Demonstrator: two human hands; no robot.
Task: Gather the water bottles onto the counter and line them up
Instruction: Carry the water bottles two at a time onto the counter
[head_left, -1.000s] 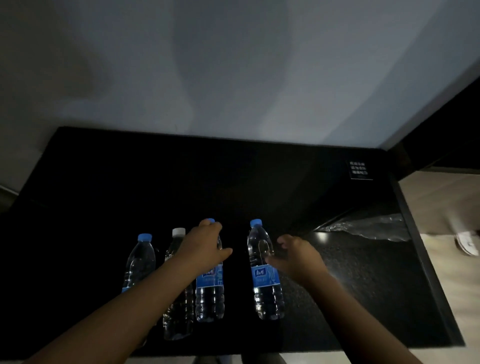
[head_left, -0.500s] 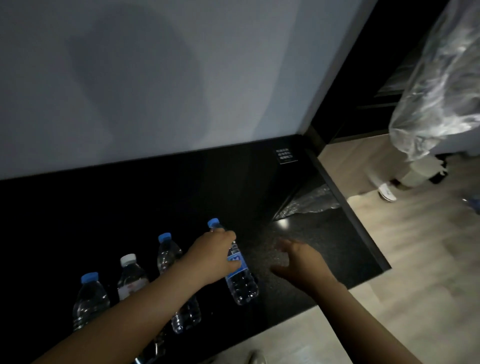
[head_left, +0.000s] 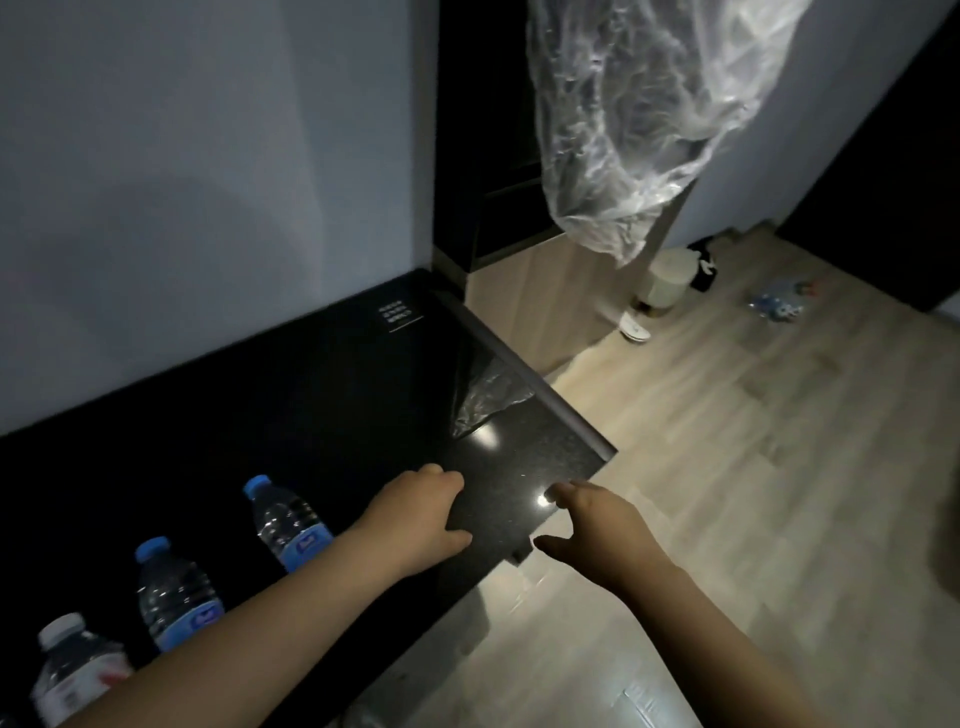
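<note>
Starting close in, lower left: counting three upright in a row along the desk (head_left: 337, 405), namely a white-capped bottle (head_left: 72, 670), a blue-capped bottle (head_left: 176, 597), then the end bottle (head_left: 288, 525). Moving up to the left hand (head_left: 415, 519): hovering over the desk's near corner, loosely curled, gripping nothing. Just beside it, out past the edge and over the floor (head_left: 727, 467), finding the right hand (head_left: 597, 525), spread and empty too. Looking far right now: spotting a blurred bluish cluster (head_left: 779, 306) lying on the floor, probably more bottles, too soft to confirm. Sits ahead and to the right, well apart, so nearer the right hand. Likely calls for a walk over and a stoop.
</note>
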